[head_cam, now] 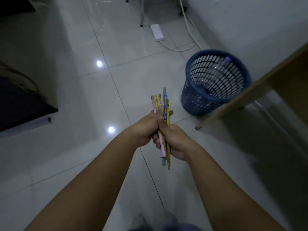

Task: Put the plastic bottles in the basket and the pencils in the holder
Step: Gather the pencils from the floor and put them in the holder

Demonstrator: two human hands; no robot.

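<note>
Several pencils, yellow, pink and blue, are bunched together in the middle of the view. My left hand and my right hand are both closed around the bunch, pressed against each other, with the pencil ends sticking out above and below. A blue mesh basket stands on the floor to the upper right of my hands. Clear plastic bottles lie inside it, one with a blue cap. No pencil holder is in view.
A wooden desk edge slants across the right side, just over the basket. A white power strip with cables lies on the tiled floor at the back. Dark furniture fills the left edge.
</note>
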